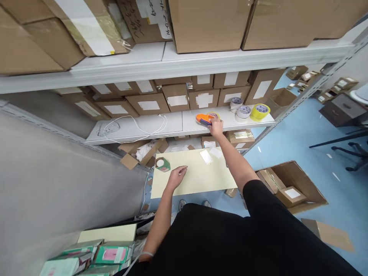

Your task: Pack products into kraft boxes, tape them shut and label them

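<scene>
My right hand (216, 127) reaches to the middle shelf and is closed round an orange tape dispenser (202, 118) with a dark lower part and a yellow roll (214, 114) on it. Whether the dispenser rests on the shelf or is lifted, I cannot tell. My left hand (177, 177) hovers over the pale yellow tabletop (198, 178), fingers curled together, with nothing visible in them. Left of it stands a small green box (164, 167) with a round white top. White cards (206, 156) lie at the table's far side.
White tape rolls (243, 111) and a yellow tape roll (260, 111) sit right of the dispenser. Labelled cartons (177, 100) line the shelf, with a white cable (143, 136) in front. An open carton (309, 184) stands on the floor at right. Green boxes (112, 254) lie lower left.
</scene>
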{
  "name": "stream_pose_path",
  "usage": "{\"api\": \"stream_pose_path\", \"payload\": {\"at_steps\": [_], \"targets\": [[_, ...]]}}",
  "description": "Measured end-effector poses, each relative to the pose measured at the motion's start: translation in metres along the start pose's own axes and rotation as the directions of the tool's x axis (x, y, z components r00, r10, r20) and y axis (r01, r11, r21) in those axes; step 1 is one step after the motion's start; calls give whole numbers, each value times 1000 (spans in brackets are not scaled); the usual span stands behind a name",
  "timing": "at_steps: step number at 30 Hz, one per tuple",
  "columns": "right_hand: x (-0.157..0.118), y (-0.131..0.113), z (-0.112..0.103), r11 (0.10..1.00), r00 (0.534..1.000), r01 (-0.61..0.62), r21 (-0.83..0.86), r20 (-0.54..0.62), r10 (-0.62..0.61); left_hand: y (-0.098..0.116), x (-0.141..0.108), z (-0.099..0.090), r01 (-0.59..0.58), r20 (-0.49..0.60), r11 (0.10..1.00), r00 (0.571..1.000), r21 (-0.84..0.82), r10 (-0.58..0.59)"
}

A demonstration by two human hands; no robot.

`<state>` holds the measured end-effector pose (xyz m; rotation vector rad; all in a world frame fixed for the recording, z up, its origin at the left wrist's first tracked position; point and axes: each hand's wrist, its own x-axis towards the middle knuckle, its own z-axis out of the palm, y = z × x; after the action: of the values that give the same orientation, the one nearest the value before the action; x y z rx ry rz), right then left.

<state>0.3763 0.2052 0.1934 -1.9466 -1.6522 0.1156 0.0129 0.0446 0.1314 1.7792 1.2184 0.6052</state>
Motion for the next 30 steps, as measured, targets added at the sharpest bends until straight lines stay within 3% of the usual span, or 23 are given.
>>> {"api": "stream_pose_path", "payload": {"at_steps": [4,7,12,16,21,26,30], "targets": [[-39,-44,-17,989,986,145,25,-86,-142,5,1,-1,-5,-170,1000,985,-31,-1],[-76,-68,-25,968,962,246,52,-135,-237,9,2,-4,23,-326,996,944,-81,-48],[-153,-70,-11,957,963,261,127,-100,-250,8,-6,-6,76,-501,983,852,-167,-151],[-221,-45,20,973,988,149,175,5,-152,0,-13,6,116,-524,965,821,-235,-226],[-292,8,54,997,992,10,81,126,-21,-7,-23,38,128,-438,958,868,-256,-233],[-336,76,75,996,962,-61,-67,262,77,-15,-41,63,129,-349,945,907,-299,-234],[-361,125,85,974,899,-184,-132,378,221,-27,-62,72,165,-330,938,905,-306,-267]]}}
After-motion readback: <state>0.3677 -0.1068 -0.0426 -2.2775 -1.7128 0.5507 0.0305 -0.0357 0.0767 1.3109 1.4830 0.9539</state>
